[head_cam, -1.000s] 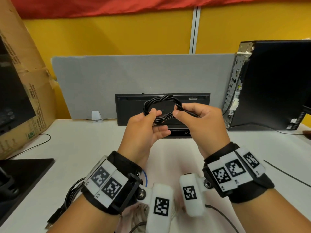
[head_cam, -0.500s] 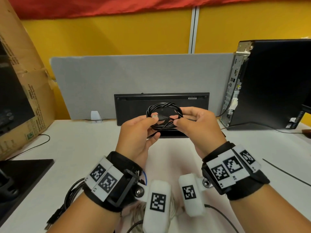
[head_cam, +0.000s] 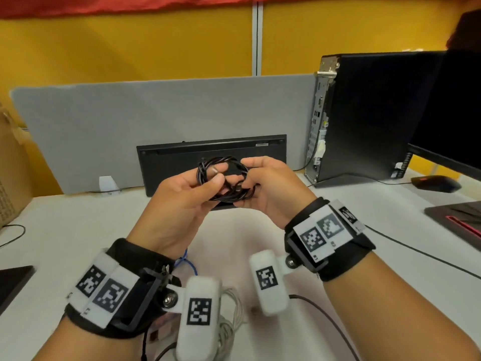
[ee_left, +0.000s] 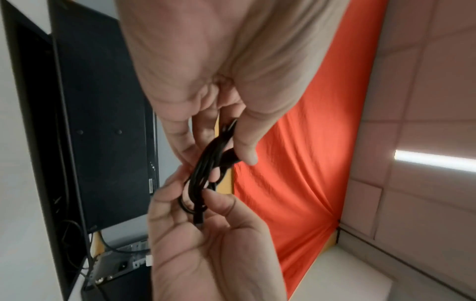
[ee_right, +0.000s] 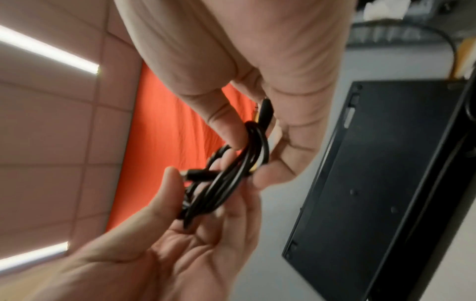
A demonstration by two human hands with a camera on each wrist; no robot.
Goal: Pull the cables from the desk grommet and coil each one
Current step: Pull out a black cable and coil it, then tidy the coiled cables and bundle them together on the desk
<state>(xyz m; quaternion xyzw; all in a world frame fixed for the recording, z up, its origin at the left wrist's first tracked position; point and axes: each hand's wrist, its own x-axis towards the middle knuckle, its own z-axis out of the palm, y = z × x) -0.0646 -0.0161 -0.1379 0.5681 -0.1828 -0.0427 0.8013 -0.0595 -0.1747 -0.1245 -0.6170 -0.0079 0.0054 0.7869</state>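
Observation:
A black cable (head_cam: 224, 178), wound into a small coil with twisted strands, hangs in the air in front of the upright keyboard. My left hand (head_cam: 216, 176) pinches the coil's left side between thumb and fingers. My right hand (head_cam: 244, 179) grips its right side with curled fingers. In the left wrist view the left hand (ee_left: 219, 151) clamps the coil (ee_left: 206, 169) from above, and a plug end points into the other palm. In the right wrist view the right hand (ee_right: 248, 158) holds the coil (ee_right: 231, 175); a plug sticks out leftward. No desk grommet shows.
A black keyboard (head_cam: 182, 157) leans on the grey partition (head_cam: 130, 118). A PC tower (head_cam: 364, 115), monitor (head_cam: 453, 113) and mouse (head_cam: 437, 184) stand at the right. A white cable bundle (head_cam: 231, 306), a blue cable (head_cam: 188, 261) and a thin black cable (head_cam: 416, 252) lie on the white desk (head_cam: 78, 225).
The loose end that my right hand held out to the right has been brought into the coil. Both hands have closed in around the coil and dropped slightly. The head view has swung right.

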